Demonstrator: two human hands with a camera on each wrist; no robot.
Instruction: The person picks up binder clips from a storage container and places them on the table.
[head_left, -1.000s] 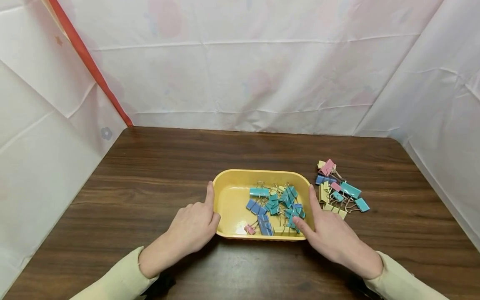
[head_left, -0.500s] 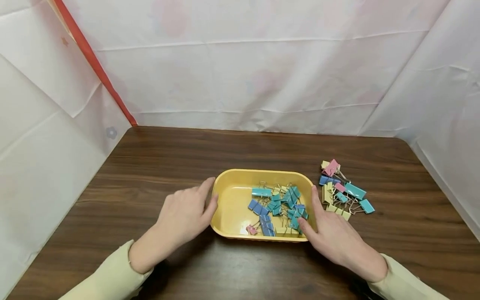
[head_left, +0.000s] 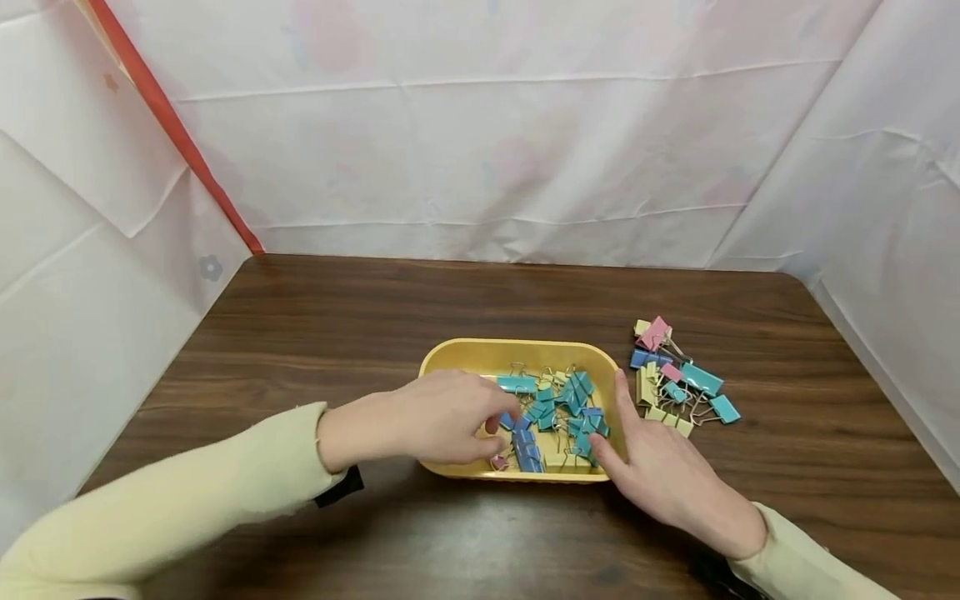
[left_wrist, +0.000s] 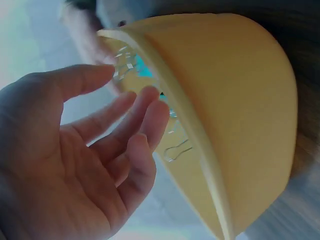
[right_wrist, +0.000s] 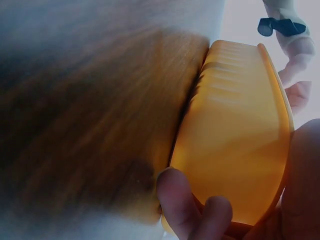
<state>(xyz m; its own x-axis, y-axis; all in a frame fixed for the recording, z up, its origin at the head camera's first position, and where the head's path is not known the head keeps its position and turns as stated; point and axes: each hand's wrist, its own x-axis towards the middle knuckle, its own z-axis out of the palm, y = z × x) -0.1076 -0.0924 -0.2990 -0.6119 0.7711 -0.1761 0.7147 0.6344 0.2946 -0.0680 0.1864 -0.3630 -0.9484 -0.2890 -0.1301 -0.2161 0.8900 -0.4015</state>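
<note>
A yellow plastic bin [head_left: 480, 354] stands on the table, with several teal, blue and yellow binder clips [head_left: 576, 392] mostly in its right half. My left hand [head_left: 438, 417] hovers over the bin's left half, fingertips near a small pink clip [head_left: 499, 461] and a long blue clip [head_left: 527, 450]. In the left wrist view that hand [left_wrist: 80, 155] has loosely bent fingers, thumb apart, and holds nothing. My right hand [head_left: 667, 471] grips the bin's right end, thumb over the rim inside. Its fingertips curl against the outer wall [right_wrist: 235, 130] in the right wrist view.
To the right of the bin lies a loose pile of pink, yellow, blue and teal binder clips [head_left: 701, 379] on the brown wooden table [head_left: 337, 308]. White printed cloth [head_left: 465, 158] hangs around the back and sides. A red strip [head_left: 180, 125] runs down the left corner.
My left hand has let go of the bin's left end and moved right, over the clips inside. The right hand keeps its grip, and the bin stays in place.
</note>
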